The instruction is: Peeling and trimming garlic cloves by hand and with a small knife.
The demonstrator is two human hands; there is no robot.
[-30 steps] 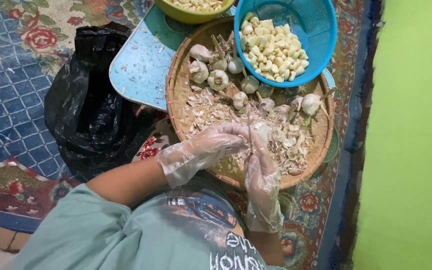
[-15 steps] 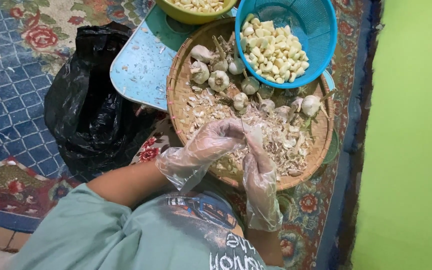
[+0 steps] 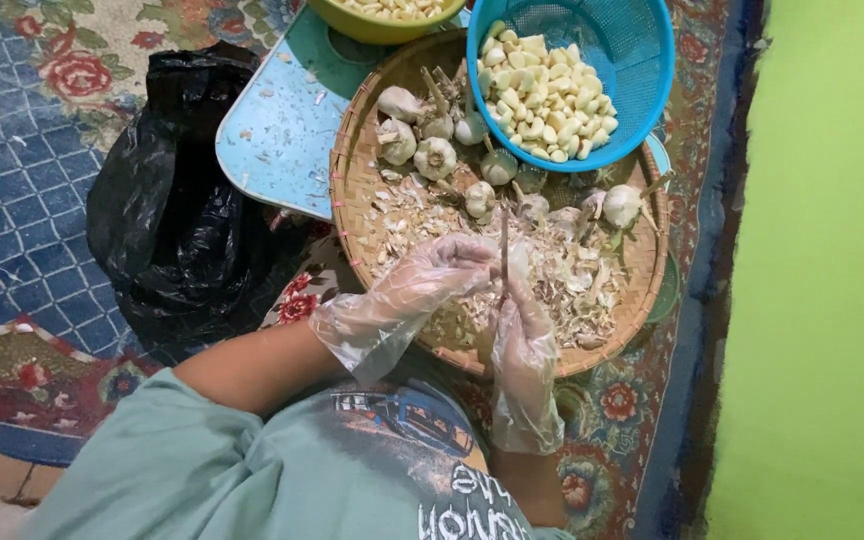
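Both gloved hands meet above the woven tray: a thin knife is gripped by the right hand, while the left hand is curled around something unseen.

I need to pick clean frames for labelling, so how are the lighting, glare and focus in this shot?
Head view: soft, even light, no hard shadows; faint sheen on the clear glove of the left hand and right hand; peeled cloves in the blue colander are sharp; the thin knife between the hands looks slightly smeared; the black bag shows little detail.
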